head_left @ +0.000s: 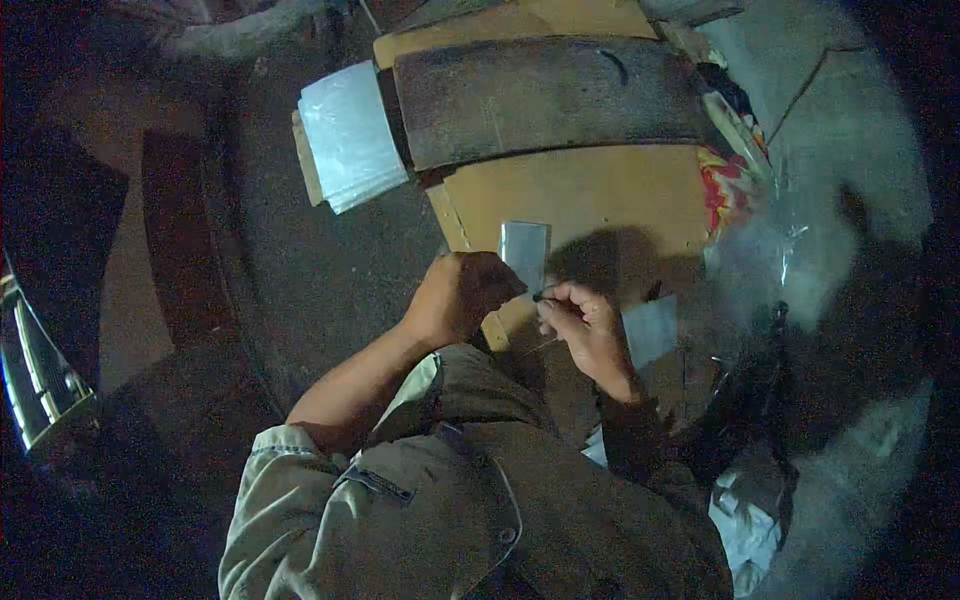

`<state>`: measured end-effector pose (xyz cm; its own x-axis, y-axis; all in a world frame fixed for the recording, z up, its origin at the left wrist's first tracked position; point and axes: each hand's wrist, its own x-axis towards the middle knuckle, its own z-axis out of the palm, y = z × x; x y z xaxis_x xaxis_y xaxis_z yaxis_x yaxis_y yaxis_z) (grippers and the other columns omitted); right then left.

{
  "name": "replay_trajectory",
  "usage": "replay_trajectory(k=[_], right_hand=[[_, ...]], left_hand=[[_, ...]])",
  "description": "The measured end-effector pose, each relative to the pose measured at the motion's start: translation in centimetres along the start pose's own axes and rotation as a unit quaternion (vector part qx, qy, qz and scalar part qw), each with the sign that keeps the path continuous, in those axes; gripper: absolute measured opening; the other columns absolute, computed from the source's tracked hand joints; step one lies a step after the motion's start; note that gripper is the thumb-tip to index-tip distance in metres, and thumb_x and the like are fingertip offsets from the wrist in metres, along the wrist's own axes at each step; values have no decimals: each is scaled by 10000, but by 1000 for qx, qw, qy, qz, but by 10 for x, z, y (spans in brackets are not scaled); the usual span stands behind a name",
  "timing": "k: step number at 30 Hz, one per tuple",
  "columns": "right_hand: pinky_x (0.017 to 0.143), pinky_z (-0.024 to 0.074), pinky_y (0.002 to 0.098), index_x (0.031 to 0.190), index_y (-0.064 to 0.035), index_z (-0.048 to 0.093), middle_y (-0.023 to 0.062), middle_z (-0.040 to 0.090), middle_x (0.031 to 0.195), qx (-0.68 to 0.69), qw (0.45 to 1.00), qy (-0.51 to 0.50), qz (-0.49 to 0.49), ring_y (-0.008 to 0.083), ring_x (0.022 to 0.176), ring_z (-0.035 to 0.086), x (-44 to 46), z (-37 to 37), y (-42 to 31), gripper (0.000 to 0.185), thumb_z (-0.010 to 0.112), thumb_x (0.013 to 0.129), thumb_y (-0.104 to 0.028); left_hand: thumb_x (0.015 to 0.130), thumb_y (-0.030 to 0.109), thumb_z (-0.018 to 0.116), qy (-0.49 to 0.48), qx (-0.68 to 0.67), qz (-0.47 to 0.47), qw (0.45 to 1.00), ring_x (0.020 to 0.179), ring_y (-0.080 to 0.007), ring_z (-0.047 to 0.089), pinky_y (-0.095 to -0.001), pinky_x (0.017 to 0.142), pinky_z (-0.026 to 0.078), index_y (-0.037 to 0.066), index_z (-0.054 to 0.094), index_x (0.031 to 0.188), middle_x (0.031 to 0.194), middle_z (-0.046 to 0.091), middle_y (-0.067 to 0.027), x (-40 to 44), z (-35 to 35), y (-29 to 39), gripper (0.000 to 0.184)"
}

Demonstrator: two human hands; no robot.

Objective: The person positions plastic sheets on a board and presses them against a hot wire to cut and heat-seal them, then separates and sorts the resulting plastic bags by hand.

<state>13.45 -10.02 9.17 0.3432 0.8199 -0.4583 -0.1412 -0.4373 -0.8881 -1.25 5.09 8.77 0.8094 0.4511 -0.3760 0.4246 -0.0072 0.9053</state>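
Note:
My left hand (465, 287) is closed at the lower left edge of a small clear plastic bag (525, 248), its fingers bent inward and mostly in shadow. Thumb and forefinger of my right hand (592, 335) pinch together at the bag's lower right corner. Between those fingertips shows a small dark thing (538, 297), too small to name. The fingertips of both hands nearly meet there. Behind the bag lies a tan wooden board (600, 185).
A stack of clear plastic bags (350, 135) lies to the left. Across the tan board runs a dark, worn plank (550, 100) with a small curved dark object (615, 67) on it. Red and yellow packaging (727, 192) sits at the right edge. A pale sheet (652, 330) lies beside my right hand.

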Motion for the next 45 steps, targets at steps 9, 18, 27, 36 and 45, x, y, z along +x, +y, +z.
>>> replay_trajectory(k=[9, 18, 27, 36, 45], right_hand=[[595, 431, 240, 899, 1, 583, -2, 594, 771, -40, 999, -15, -13, 66, 660, 530, 54, -12, 7, 109, 571, 876, -104], [674, 426, 224, 903, 5, 588, 5, 585, 780, -31, 992, 72, -98, 58, 740, 519, 123, -2, 9, 131, 589, 878, -123], [719, 431, 231, 918, 9, 602, 10, 619, 840, 15, 995, 62, -71, 66, 779, 533, 158, 5, 7, 162, 600, 891, -151], [606, 425, 227, 1017, 7, 583, 23, 593, 853, 69, 991, 108, -36, 65, 691, 507, 166, 3, 45, 175, 577, 877, -97], [540, 384, 220, 1106, 7, 519, 20, 561, 842, 26, 991, 121, 45, 57, 634, 453, 158, -2, 19, 287, 601, 851, -95]], left_hand=[[809, 122, 664, 155, -10, 4, 988, 698, -238, 660, -320, 633, 498, -3, 658, 845, 776, 661, -133, 37, -7, 0, 130], [762, -4, 693, 344, 27, 107, 933, 798, -200, 589, -287, 698, 481, -2, 598, 1002, 938, 615, -136, 43, 11, -27, 257], [723, 241, 704, 198, 256, 56, 945, 1204, -342, 367, -482, 952, 270, 122, 509, 1252, 1215, 477, -130, 43, 15, -18, 576], [798, 570, 538, 209, 367, 18, 906, 1293, -356, 277, -514, 946, 214, 147, 404, 1371, 1341, 393, -135, 71, 15, -10, 724], [758, 722, 453, 190, 409, -10, 893, 1344, -381, 186, -550, 1017, 107, 191, 335, 1421, 1440, 274, -168, 89, 16, -16, 857]])
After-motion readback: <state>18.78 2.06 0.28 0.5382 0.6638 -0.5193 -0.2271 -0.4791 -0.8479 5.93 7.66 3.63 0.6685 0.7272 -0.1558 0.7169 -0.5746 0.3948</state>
